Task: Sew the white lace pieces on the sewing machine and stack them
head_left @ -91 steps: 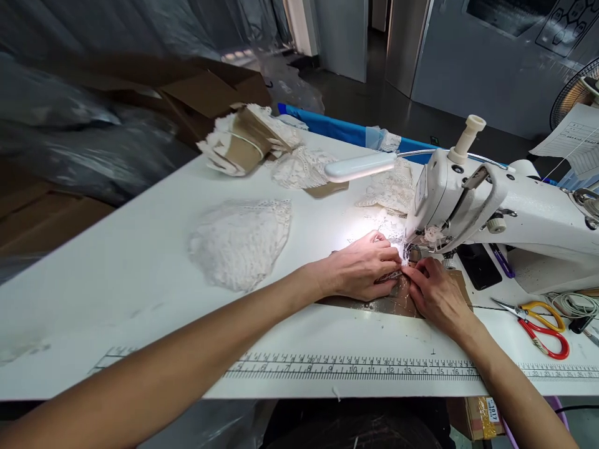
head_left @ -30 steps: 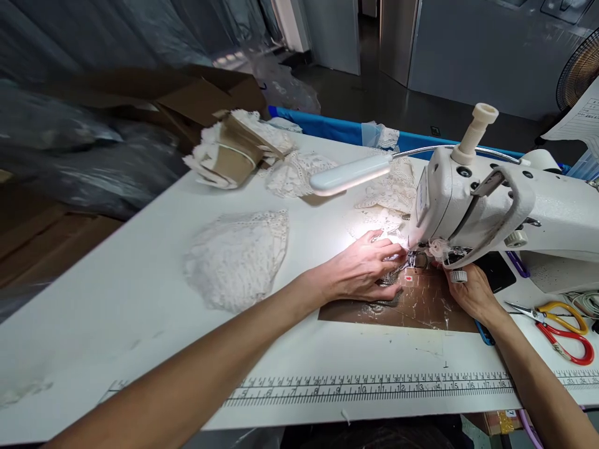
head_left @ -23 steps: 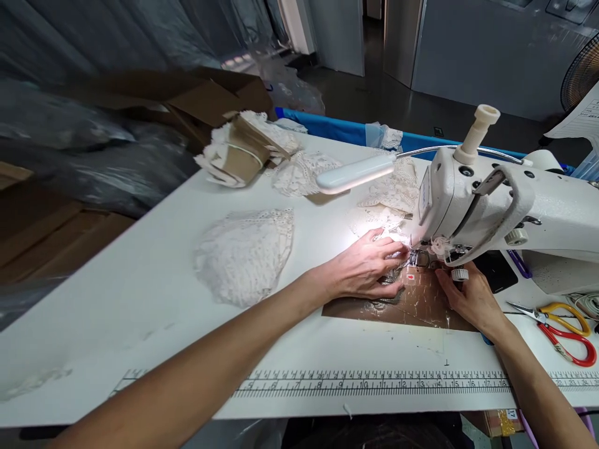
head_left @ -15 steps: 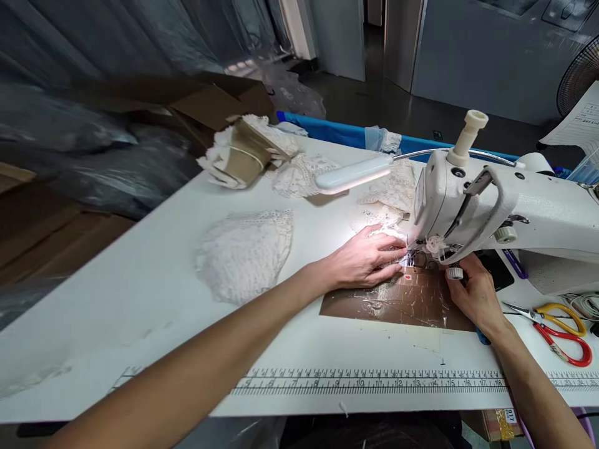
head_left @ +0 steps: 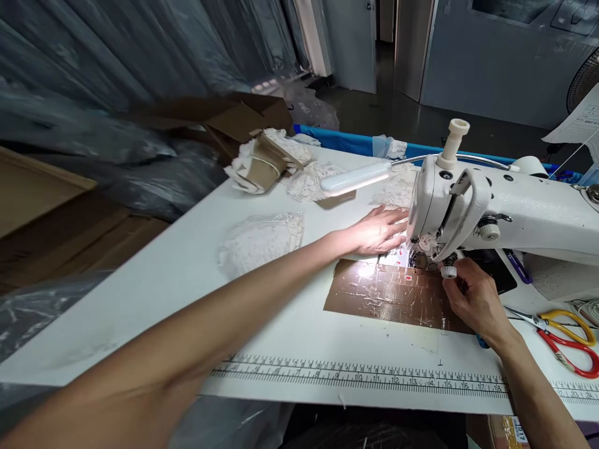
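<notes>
Under the head of the sewing machine, pressed the lace flat with spread left hand, pinched the small knob with right hand; likely best held taut and smooth while adjusting.

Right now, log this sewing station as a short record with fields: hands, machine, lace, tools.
Left: left hand open, palm down, beside the needle area, under the lamp.
Right: right hand, fingers at the small white knob below the machine head; grip unclear.
Machine: white sewing machine on the table, brown taped patch in front of it.
Lace: loose lace pile left of the forearm; card-wrapped bundle farther back.
Tools: scissors right of the right hand; printed ruler along the near edge.
</notes>
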`<act>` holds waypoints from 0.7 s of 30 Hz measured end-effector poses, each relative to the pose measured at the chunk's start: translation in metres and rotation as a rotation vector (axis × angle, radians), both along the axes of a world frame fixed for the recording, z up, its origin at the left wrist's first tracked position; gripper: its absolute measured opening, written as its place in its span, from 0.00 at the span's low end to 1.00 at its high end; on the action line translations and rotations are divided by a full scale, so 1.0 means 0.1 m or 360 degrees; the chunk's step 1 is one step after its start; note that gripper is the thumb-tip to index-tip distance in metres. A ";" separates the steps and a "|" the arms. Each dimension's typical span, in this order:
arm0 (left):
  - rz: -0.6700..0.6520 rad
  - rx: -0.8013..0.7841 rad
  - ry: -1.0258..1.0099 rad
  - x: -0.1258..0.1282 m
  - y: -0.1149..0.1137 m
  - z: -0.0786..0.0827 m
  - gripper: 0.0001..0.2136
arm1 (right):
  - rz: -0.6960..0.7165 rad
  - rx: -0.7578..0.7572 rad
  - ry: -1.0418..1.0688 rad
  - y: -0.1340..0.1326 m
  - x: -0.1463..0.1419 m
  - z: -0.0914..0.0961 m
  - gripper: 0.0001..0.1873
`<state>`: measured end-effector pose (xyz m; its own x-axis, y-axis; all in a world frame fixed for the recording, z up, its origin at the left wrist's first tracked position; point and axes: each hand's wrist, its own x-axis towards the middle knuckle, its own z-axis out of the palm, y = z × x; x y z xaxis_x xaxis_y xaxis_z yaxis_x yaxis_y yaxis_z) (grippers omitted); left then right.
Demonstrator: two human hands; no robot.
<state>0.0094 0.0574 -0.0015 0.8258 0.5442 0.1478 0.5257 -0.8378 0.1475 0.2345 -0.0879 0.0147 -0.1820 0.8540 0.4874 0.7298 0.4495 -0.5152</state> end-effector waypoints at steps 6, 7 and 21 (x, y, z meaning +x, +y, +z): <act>-0.0052 0.0110 -0.0124 -0.13 0.14 0.16 0.15 | 0.0658 0.0164 0.0197 -0.11 -0.07 0.12 0.09; -0.0004 0.0128 -0.0138 -0.25 0.12 0.19 0.14 | 0.0681 0.0303 0.0226 -0.14 -0.09 0.16 0.08; 0.0338 0.0273 0.0108 -0.60 -0.27 0.10 0.19 | 0.1162 0.0783 0.0070 -0.34 -1.01 0.45 0.09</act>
